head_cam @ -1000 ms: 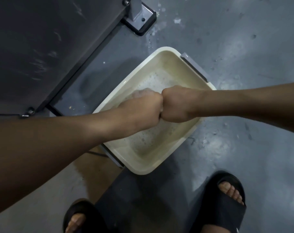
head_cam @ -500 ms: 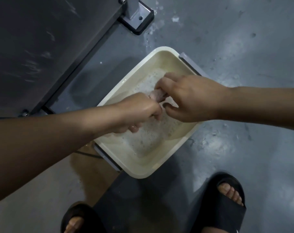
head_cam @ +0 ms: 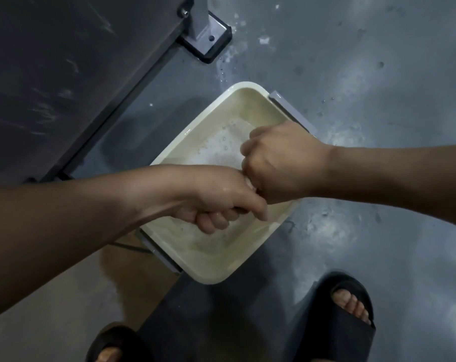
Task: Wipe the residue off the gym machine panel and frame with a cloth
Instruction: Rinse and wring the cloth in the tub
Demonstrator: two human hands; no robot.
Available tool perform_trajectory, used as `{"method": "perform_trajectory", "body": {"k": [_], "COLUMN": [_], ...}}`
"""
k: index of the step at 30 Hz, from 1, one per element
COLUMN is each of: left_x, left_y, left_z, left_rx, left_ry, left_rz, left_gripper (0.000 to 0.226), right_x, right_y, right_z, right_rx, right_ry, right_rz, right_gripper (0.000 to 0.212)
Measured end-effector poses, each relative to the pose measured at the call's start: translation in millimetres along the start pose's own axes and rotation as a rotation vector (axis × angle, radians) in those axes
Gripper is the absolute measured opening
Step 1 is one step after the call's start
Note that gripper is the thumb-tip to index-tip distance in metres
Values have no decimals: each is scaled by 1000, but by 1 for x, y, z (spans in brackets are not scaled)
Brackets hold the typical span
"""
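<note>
Cloth (head_cam: 251, 184) shows only as a pale sliver squeezed between the two fists, the rest hidden inside them, so its colour and size are hard to judge. The left hand (head_cam: 216, 202) comes in from the left with its fingers (head_cam: 211, 222) curled tight underneath, wet and shiny across the knuckles, gripping one end. The right hand (head_cam: 279, 163) reaches in from the right as a closed fist, back of the hand up, and appears to clamp the other end. The two fists touch, knuckle against knuckle.

Both hands hang over a cream rectangular basin (head_cam: 211, 279) that sits on the floor, set diagonally in the view. Foamy water (head_cam: 216, 150) lies shallow in its bottom. A grey handle (head_cam: 291, 112) runs along its far right edge and another (head_cam: 160, 254) along its near left edge.

Beyond the basin to the left rises the dark machine panel (head_cam: 52, 74), streaked with pale smears, and beside it a bolted frame foot (head_cam: 207, 41) stands on the grey floor (head_cam: 365, 74), which is speckled with wet spots. At the bottom edge two feet wear black sandals (head_cam: 349, 325).
</note>
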State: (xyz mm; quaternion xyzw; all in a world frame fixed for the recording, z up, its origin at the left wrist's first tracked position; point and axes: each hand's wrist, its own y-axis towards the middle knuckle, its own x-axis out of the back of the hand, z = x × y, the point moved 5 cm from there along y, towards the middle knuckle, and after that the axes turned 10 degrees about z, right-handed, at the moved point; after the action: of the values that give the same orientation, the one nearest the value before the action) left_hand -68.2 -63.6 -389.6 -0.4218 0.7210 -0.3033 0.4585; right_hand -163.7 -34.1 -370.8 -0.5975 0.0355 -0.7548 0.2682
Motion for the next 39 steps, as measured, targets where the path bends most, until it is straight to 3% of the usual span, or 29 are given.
{"method": "perform_trajectory", "body": {"k": [3, 6, 8, 15, 20, 24, 27, 29, 30, 32, 34, 36, 39], "left_x": [13, 20, 23, 27, 27, 32, 31, 31, 33, 39, 35, 29, 10], "left_y": [-2, 1, 0, -8, -5, -9, -16, -19, -19, -15, -9, -11, -16], "left_z": [-6, -9, -8, -12, -8, -11, -14, -14, -11, 3, 18, 23, 14], "left_rx": [27, 81, 49, 1, 1, -131, -213, -191, -166, -148, -93, -55, -39], "left_ry": [226, 649, 775, 991, 1147, 1257, 1251, 1134, 959, 390, -139, -349, -397], "left_rz": [-288, -530, -638, -814, -820, -910, -980, -947, -894, -712, -448, -249, 22], "left_gripper": [29, 31, 33, 34, 29, 33, 24, 30, 36, 37, 35, 42, 44], "right_x": [-5, -11, -16, -35, -49, -45, -34, -24, -16, 1, 5, 2, -8], "right_y": [10, 15, 15, 20, 14, 11, 12, 14, 13, 6, -3, -10, -11], "right_z": [-4, -5, -2, -6, 0, -2, -5, -11, -11, -11, -15, -13, -1], "right_rx": [-154, -262, -300, -370, -473, -457, -412, -367, -309, -154, -32, 59, 102], "right_ry": [59, 233, 322, 614, 983, 1183, 1060, 735, 588, 400, 304, 212, 140], "right_rz": [290, 400, 420, 552, 617, 731, 688, 462, 307, -13, -149, -221, -290], "right_gripper": [28, 24, 18, 21, 19, 31, 17, 27, 24, 14, 42, 55, 53]}}
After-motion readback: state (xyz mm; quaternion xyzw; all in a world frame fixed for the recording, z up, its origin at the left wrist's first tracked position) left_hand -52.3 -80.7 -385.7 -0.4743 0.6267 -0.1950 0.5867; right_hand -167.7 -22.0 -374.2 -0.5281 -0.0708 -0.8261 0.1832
